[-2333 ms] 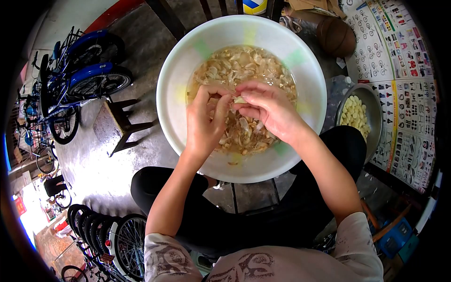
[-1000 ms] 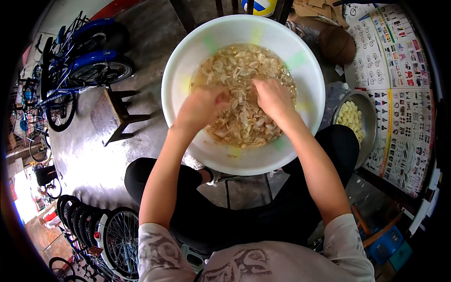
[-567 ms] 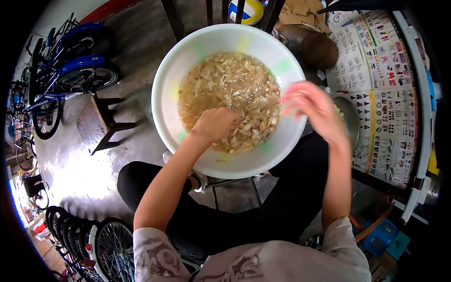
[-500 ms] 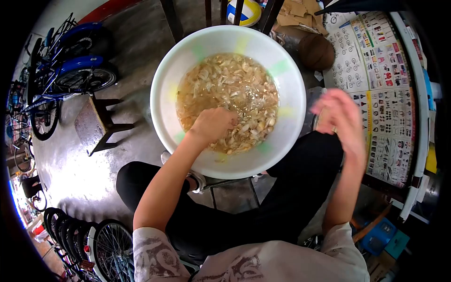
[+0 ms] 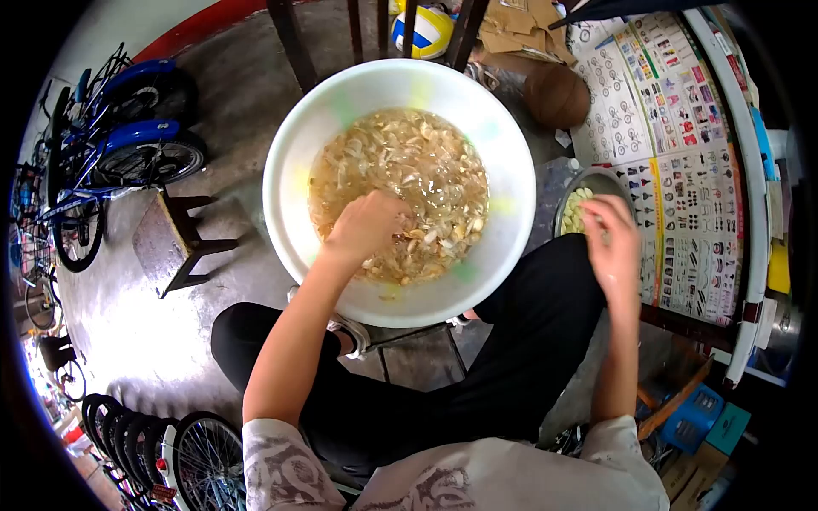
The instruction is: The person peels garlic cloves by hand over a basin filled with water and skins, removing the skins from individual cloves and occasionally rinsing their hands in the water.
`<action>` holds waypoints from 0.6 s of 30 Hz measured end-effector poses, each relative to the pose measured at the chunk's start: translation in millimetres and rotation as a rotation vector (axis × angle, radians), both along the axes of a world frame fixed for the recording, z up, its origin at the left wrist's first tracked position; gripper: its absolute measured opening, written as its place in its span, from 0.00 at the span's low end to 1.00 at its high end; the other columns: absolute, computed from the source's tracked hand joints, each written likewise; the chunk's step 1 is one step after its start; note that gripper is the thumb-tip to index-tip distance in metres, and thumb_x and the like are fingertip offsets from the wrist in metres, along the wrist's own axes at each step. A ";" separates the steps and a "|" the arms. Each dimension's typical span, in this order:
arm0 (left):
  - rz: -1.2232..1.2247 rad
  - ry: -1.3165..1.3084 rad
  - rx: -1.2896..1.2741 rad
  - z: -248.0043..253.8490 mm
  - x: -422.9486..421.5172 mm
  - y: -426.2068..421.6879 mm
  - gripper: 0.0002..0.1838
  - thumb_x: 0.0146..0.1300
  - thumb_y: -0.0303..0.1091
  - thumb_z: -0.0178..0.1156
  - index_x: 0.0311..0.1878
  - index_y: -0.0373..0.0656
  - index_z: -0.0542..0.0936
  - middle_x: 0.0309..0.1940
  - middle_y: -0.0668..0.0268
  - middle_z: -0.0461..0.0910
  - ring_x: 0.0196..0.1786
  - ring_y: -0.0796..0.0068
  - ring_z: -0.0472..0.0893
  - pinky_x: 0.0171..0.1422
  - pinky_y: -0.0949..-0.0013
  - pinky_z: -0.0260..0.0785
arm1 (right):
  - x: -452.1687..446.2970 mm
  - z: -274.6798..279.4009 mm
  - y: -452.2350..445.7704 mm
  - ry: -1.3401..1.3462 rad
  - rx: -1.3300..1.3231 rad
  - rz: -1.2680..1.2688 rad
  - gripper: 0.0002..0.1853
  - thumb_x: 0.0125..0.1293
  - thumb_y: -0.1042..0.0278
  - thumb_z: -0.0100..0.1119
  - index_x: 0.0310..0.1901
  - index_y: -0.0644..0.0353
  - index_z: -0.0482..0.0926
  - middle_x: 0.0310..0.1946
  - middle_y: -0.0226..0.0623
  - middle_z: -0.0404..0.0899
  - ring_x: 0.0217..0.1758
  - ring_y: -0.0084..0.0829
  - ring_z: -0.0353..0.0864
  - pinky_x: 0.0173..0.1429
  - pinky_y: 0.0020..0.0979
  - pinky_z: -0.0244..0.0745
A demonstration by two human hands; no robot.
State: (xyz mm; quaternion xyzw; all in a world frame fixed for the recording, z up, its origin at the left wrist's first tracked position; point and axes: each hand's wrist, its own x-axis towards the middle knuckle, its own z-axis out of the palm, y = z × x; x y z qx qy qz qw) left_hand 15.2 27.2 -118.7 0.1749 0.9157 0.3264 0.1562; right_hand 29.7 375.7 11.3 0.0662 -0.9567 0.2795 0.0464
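Note:
A large white basin (image 5: 285, 247) stands between my knees, holding cloudy water with garlic cloves and loose papery skins (image 5: 426, 162) floating in it. My left hand (image 5: 372, 223) is at the surface in the middle of the basin, its fingers curled in and the tips hidden; what they hold does not show. Right of the basin, a metal bowl (image 5: 613, 179) carries pale peeled garlic cloves (image 5: 573, 210). Over that bowl's near side hovers my right hand (image 5: 612, 243), fingers loosely bent and apart, with no clove visible in it.
Dark wooden bars (image 5: 354, 34) rise behind the basin, with a volleyball (image 5: 423, 34) beyond them. A brown basketball (image 5: 556, 95) lies near a table covered with printed sheets (image 5: 694, 170). A small wooden stool (image 5: 166, 243) and bicycles (image 5: 145, 140) stand to the left.
My right hand has moved slightly down, bringing the bowl of peeled cloves into view. My left hand stays in the basin. The whole view has shifted a little.

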 end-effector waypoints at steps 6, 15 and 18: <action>0.096 -0.113 0.033 20.9 -4.2 3.7 0.16 0.55 0.21 0.63 0.48 0.41 0.84 0.34 0.51 0.85 0.39 0.52 0.85 0.46 0.56 0.75 | -34.5 -83.9 -102.1 -0.450 0.251 0.582 0.07 0.58 0.76 0.65 0.39 0.58 0.85 0.40 0.41 0.83 0.48 0.45 0.83 0.48 0.42 0.80; 0.152 -0.123 -0.024 9.8 -2.7 -10.6 0.19 0.51 0.23 0.69 0.49 0.46 0.83 0.30 0.62 0.85 0.37 0.56 0.85 0.43 0.57 0.75 | -37.7 -127.3 -115.1 -0.409 0.491 0.621 0.07 0.49 0.77 0.67 0.32 0.63 0.85 0.39 0.46 0.82 0.45 0.49 0.85 0.48 0.44 0.82; 0.175 -0.106 -0.080 21.3 -3.3 -12.5 0.19 0.51 0.29 0.72 0.49 0.47 0.83 0.30 0.65 0.86 0.39 0.57 0.85 0.44 0.56 0.76 | -45.9 -110.0 -123.0 -0.536 0.527 0.583 0.08 0.52 0.73 0.68 0.34 0.65 0.84 0.39 0.47 0.83 0.43 0.46 0.85 0.47 0.43 0.81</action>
